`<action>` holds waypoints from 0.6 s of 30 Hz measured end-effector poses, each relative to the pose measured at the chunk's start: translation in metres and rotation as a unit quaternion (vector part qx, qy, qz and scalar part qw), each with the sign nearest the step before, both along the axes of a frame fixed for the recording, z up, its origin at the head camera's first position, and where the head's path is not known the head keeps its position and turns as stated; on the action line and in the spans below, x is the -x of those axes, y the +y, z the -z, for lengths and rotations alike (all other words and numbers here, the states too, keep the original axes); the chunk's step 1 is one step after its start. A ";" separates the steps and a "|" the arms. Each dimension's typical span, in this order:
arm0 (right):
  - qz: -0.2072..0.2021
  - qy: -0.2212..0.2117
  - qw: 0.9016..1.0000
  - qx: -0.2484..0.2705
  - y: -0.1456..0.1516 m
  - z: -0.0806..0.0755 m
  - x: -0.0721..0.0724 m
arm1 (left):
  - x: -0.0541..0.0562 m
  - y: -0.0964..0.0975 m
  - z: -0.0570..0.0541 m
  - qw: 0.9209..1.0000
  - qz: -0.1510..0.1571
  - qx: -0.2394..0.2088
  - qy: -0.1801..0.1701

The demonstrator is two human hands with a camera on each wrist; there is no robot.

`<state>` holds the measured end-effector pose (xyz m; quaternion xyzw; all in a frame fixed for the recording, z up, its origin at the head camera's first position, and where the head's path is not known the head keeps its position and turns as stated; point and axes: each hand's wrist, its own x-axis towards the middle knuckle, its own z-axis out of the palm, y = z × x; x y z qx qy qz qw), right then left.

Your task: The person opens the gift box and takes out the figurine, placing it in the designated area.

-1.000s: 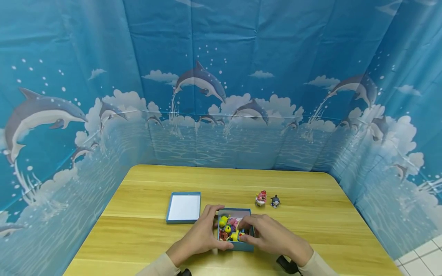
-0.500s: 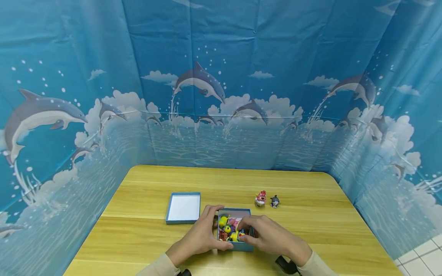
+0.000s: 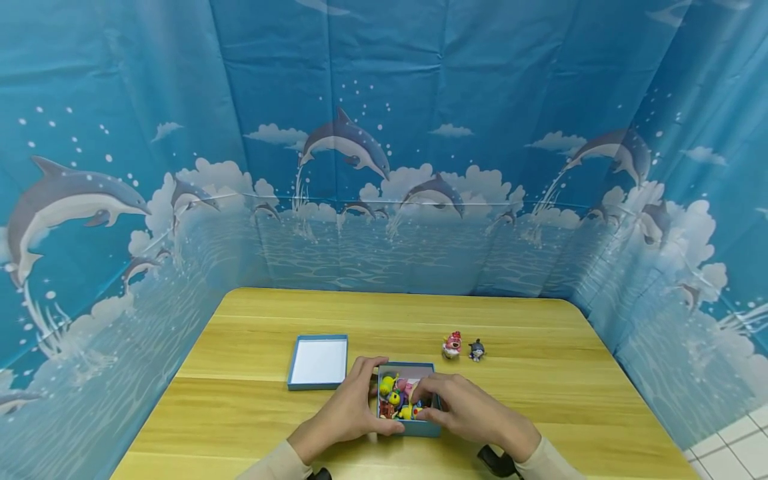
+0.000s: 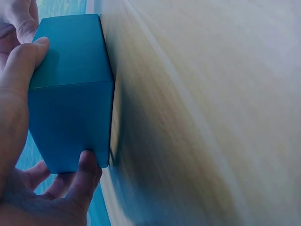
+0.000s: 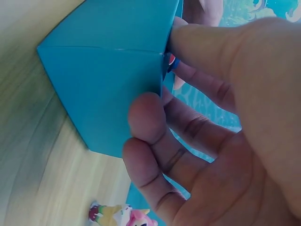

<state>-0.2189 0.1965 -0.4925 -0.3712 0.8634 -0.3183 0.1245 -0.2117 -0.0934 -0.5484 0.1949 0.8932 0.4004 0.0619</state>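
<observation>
A blue open-topped box (image 3: 421, 428) stands on the table, packed with small toy figures: yellow ones (image 3: 387, 385), a pink one and a reddish-brown one (image 3: 388, 409). My left hand (image 3: 354, 408) grips the box, thumb on its near wall and fingers round the far left corner; the left wrist view shows two blue walls (image 4: 70, 117) between them. My right hand (image 3: 465, 407) reaches over the right wall, pinching a yellow toy figure (image 3: 418, 409) with blue and red parts between thumb and index finger. Its other fingers (image 5: 147, 117) lie against the outer wall. Inside, the fingertips are partly hidden.
A shallow blue lid (image 3: 318, 362) with a white inside lies left of the box. Two more figures, one pink and white (image 3: 453, 345), one grey (image 3: 477, 350), stand behind it to the right. A dolphin-print curtain (image 3: 384, 253) surrounds the wooden table (image 3: 240, 413).
</observation>
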 end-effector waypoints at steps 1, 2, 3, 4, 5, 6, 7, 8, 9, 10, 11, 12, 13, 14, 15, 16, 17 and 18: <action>-0.001 0.001 1.000 0.000 0.000 0.000 0.000 | 0.000 0.000 0.000 1.000 0.000 0.000 0.000; -0.003 0.002 1.000 0.001 0.000 0.000 0.000 | 0.000 0.000 0.000 1.000 0.000 0.000 0.000; -0.005 0.004 1.000 0.002 0.001 0.000 0.000 | 0.000 0.000 0.000 1.000 0.000 0.000 -0.001; -0.006 0.004 1.000 0.003 0.001 0.001 0.000 | 0.000 0.000 0.000 1.000 0.000 0.000 -0.001; -0.008 0.005 1.000 0.004 0.001 0.001 0.000 | -0.001 0.000 -0.001 1.000 0.000 0.000 -0.001; -0.010 0.006 1.000 0.005 0.001 0.001 0.000 | -0.001 0.000 -0.001 1.000 0.000 0.000 -0.001; -0.011 0.006 1.000 0.006 0.001 0.001 0.000 | -0.001 0.000 -0.001 1.000 0.001 0.001 -0.001; -0.012 0.007 1.000 0.007 0.002 0.001 0.000 | -0.001 0.000 -0.001 1.000 0.001 0.001 -0.001; -0.012 0.008 1.000 0.008 0.002 0.000 -0.001 | -0.001 0.000 -0.001 1.000 0.001 0.001 0.000; -0.011 0.009 1.000 0.008 0.002 0.000 -0.001 | -0.001 0.000 -0.001 1.000 0.001 0.002 0.000; -0.010 0.009 1.000 0.010 0.002 -0.001 -0.001 | -0.001 0.000 -0.001 1.000 0.001 0.003 0.001; -0.009 0.010 1.000 0.010 0.002 -0.001 -0.002 | 0.000 0.000 -0.001 1.000 0.001 0.004 0.002; -0.008 0.011 1.000 0.012 0.003 -0.002 -0.002 | 0.000 0.000 -0.001 1.000 0.002 0.005 0.002; -0.007 0.011 1.000 0.013 0.002 -0.002 -0.002 | 0.000 0.000 -0.001 1.000 0.001 0.006 0.002; -0.006 0.013 1.000 0.014 0.002 -0.003 -0.002 | 0.000 0.000 -0.001 1.000 0.001 0.006 0.002; -0.005 0.015 1.000 0.014 0.002 -0.004 -0.002 | 0.000 0.000 -0.001 1.000 0.001 0.006 0.002; -0.005 0.017 1.000 0.014 0.002 -0.004 -0.003 | 0.000 0.000 -0.001 1.000 0.001 0.006 0.002; -0.004 0.020 1.000 0.013 0.002 -0.005 -0.003 | 0.000 0.000 -0.001 1.000 0.001 0.006 0.001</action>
